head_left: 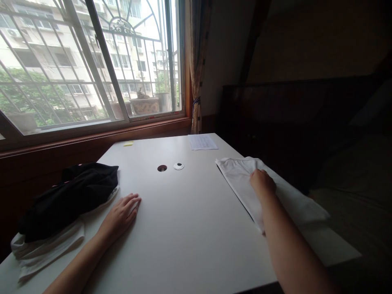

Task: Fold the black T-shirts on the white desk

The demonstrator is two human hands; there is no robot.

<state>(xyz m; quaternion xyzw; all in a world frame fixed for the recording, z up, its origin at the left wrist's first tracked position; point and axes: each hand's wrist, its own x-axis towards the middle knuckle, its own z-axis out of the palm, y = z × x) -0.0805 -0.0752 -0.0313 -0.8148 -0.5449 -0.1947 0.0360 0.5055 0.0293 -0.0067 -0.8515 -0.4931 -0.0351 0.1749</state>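
Two bare forearms (294,241) come in lowest, over a white table (190,228). Right hand (263,181) rests, fingers curled, on a flat-laid white garment (237,173) along the table's right edge; whether it pinches the fabric I cannot tell. That cloth looks light, soft and limp, creasing easily and in no danger of breaking; its corners or left edge seem the best places to grip, one hand at each end. Left hand (124,208) lies palm down on bare tabletop, fingers loosely extended and holding nothing visible. Just beside it, a rumpled black garment (73,196) sits over a white cloth (55,247). Farther out are a cable hole (162,168), a round white cap (179,166), a paper sheet (202,142) and a yellow sticky note (128,143).
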